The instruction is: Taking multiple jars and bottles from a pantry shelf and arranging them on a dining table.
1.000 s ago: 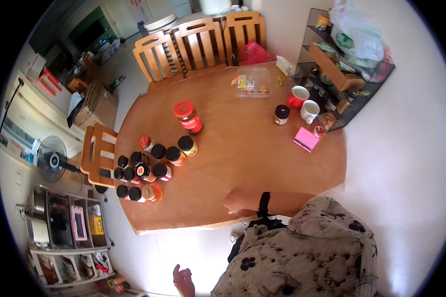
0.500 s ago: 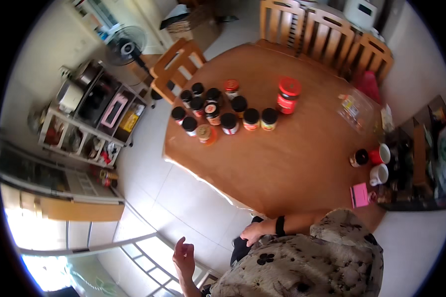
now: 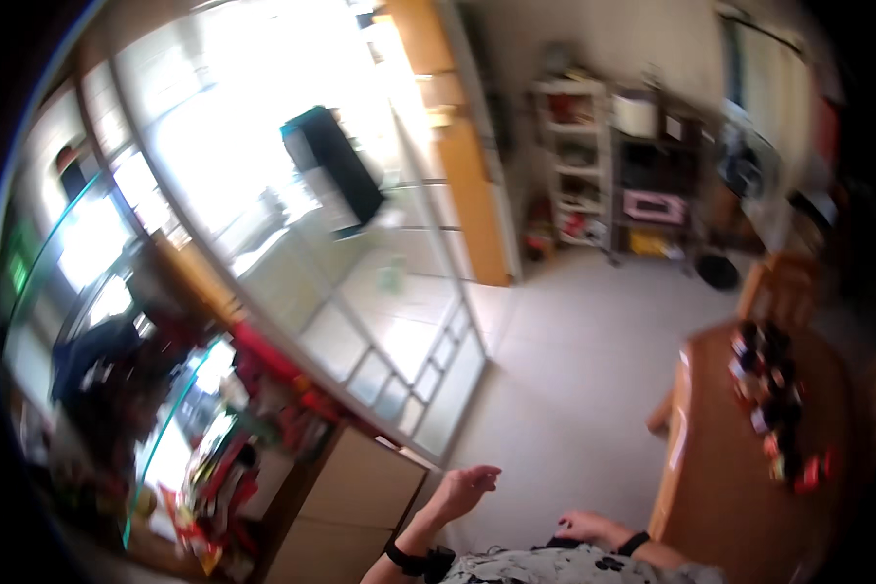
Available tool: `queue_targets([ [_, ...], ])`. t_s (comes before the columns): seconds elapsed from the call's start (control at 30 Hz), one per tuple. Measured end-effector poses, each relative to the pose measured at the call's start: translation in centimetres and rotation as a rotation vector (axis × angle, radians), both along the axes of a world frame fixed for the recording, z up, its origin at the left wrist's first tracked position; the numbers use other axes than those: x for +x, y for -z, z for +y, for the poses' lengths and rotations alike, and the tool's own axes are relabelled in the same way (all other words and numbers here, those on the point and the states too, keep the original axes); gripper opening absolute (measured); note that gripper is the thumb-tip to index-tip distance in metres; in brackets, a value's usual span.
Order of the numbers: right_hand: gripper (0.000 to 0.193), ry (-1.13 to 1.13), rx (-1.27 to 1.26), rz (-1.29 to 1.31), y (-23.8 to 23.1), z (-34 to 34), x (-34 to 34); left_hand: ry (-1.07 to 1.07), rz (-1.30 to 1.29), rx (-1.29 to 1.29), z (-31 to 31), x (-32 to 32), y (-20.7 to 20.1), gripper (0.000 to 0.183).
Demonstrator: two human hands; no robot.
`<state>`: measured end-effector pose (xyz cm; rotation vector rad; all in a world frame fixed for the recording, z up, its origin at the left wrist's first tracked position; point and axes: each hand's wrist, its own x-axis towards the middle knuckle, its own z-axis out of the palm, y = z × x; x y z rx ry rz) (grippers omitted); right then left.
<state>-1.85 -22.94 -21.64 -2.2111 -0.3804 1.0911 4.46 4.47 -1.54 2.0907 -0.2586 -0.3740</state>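
My left hand (image 3: pixel 465 492) is raised over the pale floor, next to the low cabinet, with a black band at its wrist. It holds nothing, and its fingers are loosely bent and apart. Lower and to the right, my right hand (image 3: pixel 594 528) is in front of my patterned shirt, beside the table edge. Its fingers stretch to the left, with nothing seen in them. On the wooden table (image 3: pixel 696 467) at the right stands a group of dark-lidded jars (image 3: pixel 764 375), blurred. A red-lidded jar (image 3: pixel 813 469) stands at their near end. Neither hand touches a jar.
A glass sliding door (image 3: pixel 389 321) with a pale frame runs along the left. Before it is a low cabinet (image 3: pixel 350 492) beside a cluttered shelf (image 3: pixel 204 467). Ahead are a white rack (image 3: pixel 574 170), a cart with a pink-fronted oven (image 3: pixel 655 205) and a wooden chair (image 3: pixel 784 287).
My view has swung left, so the table and jars now lie at the right edge. The glass door and cluttered shelf have come into sight. Both hands remain empty.
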Motion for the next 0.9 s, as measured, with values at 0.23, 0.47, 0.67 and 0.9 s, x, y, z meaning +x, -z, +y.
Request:
queue_targets([
  [0.23, 0.06, -0.332, 0.058, -0.132, -4.4, 11.5, 5.2, -0.355, -0.04, -0.01, 12.0, -7.1, -0.2, 0.025],
  [0.47, 0.056, -0.551, 0.122, -0.207, -12.4, 20.8, 10.8, -0.618, -0.172, -0.093, 21.0, -11.2, -3.7, 0.023],
  [0.67, 0.05, -0.759, 0.173, -0.371, -22.0, 27.1, 17.9, -0.85, -0.503, 0.17, 25.9, -13.1, -13.3, 0.025],
  [0.9, 0.042, -0.917, 0.325, -0.547, -32.7, 33.5, 24.2, -1.071, -0.882, 0.833, 32.4, -14.9, -24.6, 0.038],
])
